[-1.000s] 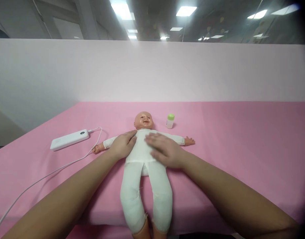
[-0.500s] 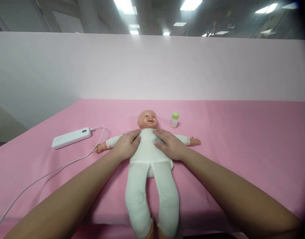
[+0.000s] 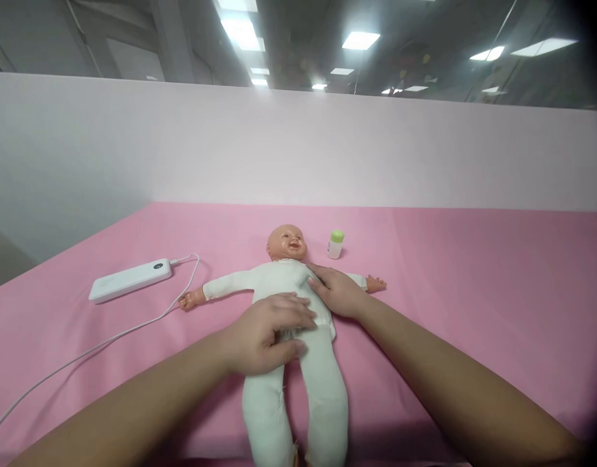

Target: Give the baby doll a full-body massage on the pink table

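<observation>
A baby doll with a cream cloth body lies on its back, head away from me and arms spread wide. Over its lower belly and hips is my left hand, open, fingers pointing right and thumb apart; whether it presses or hovers I cannot tell. My right hand rests open along the doll's side and chest on the right, below its shoulder, fingertips near the collar. Neither hand grasps anything. The doll's feet run off the bottom of the view.
A small bottle with a green cap stands right of the doll's head. On the left lies a white power bank with a cable passing near the doll's hand. A pink cloth covers the table; a pale partition rises behind.
My left hand has left the doll's upper chest and moved down toward me and right, over the lower belly. My right hand stays at the doll's side. The view has tilted slightly.
</observation>
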Demonstrator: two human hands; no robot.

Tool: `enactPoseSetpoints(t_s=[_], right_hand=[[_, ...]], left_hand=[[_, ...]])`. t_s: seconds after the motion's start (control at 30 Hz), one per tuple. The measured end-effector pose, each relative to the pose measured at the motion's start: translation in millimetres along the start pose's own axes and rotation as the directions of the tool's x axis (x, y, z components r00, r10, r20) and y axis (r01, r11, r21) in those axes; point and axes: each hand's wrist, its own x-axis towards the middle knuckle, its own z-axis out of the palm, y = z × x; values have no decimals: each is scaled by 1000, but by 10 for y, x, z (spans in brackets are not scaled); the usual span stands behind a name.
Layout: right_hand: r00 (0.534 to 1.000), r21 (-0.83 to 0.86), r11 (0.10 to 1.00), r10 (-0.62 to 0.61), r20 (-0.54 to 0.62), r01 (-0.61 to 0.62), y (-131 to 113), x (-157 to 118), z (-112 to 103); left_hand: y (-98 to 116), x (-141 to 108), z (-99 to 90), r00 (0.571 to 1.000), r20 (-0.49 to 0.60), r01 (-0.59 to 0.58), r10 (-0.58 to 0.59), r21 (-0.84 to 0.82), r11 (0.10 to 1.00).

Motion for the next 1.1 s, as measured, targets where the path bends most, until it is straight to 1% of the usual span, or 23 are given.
enactPoseSetpoints(t_s=[0.07,0.13,0.23,0.3,0.37,0.47,0.53,0.57,0.6,0.63,0.67,0.7,0.77,0.8,0.83,0.87,0.9,0.97,1.03,1.1], right_hand=[[1000,-12,1000,5,-17,-6,1,1,24],[999,-25,1000,5,-34,-6,-9,-4,45],[999,-23,1000,-4,-42,3,-44,-19,54],[999,-10,1000,-19,-37,19,-61,-27,47],[999,-2,999,-36,-36,36,-58,-31,41],[996,-56,998,-30,-87,25,-31,-40,51],[988,-115,992,-65,-140,49,-48,-69,63],[982,-131,986,-122,-146,103,-81,-96,68],[970,-128,974,-206,-128,189,-133,-131,73],[948,-102,949,-306,-85,298,-203,-174,77],[912,-55,912,-409,-31,407,-284,-222,83],[866,5,866,-500,24,500,-369,-271,91],[782,112,788,-615,105,605,-517,-357,114],[755,146,766,-642,133,626,-565,-385,128],[743,163,759,-651,155,631,-588,-400,140],[745,162,764,-645,170,625,-586,-398,149],[758,144,780,-625,184,609,-560,-381,153],[813,66,836,-545,204,545,-454,-307,147],[876,-27,893,-435,208,450,-313,-207,127],[928,-91,936,-320,188,341,-179,-114,106]], left_hand=[[-89,29,3,997,1,74,-75,82,994],[-238,60,-14,983,-31,182,-179,167,969],[-462,95,-44,939,-119,342,-322,249,906],[-565,101,-55,902,-189,426,-387,248,870],[-623,91,-60,868,-247,483,-431,218,848],[-656,59,-72,820,-314,546,-479,179,818],[-661,37,-85,803,-335,564,-493,157,811],[-661,29,-91,800,-338,564,-495,147,812],[-660,23,-96,800,-338,564,-496,138,814],[-658,20,-99,799,-338,563,-498,129,816],[-654,19,-101,798,-338,563,-499,121,817],[-649,20,-101,796,-341,563,-500,115,818],[-636,26,-99,793,-348,563,-500,107,820],[-630,29,-97,792,-352,563,-499,105,820],[-625,31,-95,789,-357,566,-500,105,818],[-621,33,-93,786,-361,569,-502,105,816],[-620,33,-92,785,-362,571,-503,106,814],[-622,32,-89,782,-362,575,-507,107,811],[-628,29,-86,781,-359,579,-510,111,808],[-632,29,-84,781,-355,583,-514,119,804]])
